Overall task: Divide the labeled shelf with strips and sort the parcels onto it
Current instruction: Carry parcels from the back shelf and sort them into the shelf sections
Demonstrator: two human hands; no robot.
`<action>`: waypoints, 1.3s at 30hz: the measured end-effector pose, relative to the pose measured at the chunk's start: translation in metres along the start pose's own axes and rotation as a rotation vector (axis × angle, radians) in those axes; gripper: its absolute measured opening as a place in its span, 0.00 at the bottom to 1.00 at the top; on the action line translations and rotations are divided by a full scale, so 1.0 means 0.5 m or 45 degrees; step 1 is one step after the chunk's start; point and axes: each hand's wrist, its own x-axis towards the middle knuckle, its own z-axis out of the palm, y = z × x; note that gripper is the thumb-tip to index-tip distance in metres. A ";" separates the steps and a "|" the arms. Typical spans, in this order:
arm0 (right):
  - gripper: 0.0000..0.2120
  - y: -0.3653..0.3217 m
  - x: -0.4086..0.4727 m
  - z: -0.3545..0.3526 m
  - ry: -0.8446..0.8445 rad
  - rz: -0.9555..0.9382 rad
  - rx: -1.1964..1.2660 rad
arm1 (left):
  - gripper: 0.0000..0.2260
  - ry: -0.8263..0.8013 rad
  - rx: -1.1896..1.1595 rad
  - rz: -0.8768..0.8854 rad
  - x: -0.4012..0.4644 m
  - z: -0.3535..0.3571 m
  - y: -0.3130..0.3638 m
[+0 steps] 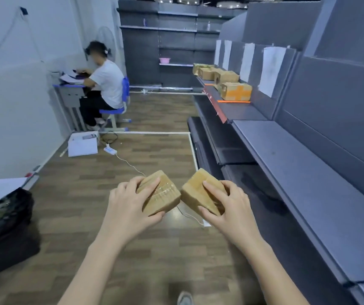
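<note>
My left hand point(128, 202) grips a small taped cardboard parcel point(165, 195) and my right hand point(225, 203) grips a second brown parcel point(195, 191). Both are held side by side over the wooden floor, in front of me. To the right runs the grey shelf point(304, 172). Its far section carries white paper labels point(272, 70) on the back panel, orange strips point(233, 101) across the board, and several cardboard parcels, the nearest one point(236, 91) taped in orange.
A person sits at a desk point(68, 89) at the far left, on a blue chair. A white box point(83, 144), a power strip point(110, 150) and a cable lie on the floor. A black bag point(7, 227) stands at my left. Lower shelf boards jut out at right.
</note>
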 end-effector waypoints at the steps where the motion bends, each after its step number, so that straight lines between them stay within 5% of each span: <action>1: 0.28 0.010 0.056 0.028 0.005 -0.016 0.017 | 0.35 0.003 0.023 -0.014 0.045 0.016 -0.025; 19: 0.27 0.091 1.101 0.355 -0.025 -0.195 0.029 | 0.36 0.095 0.150 -0.118 0.956 0.191 -0.443; 29: 0.28 0.154 1.677 0.497 0.116 -0.085 -0.020 | 0.36 0.144 0.086 0.112 1.582 0.322 -0.679; 39: 0.29 0.373 2.000 0.555 0.134 0.232 -0.107 | 0.35 -0.056 0.021 0.390 2.048 0.551 -0.680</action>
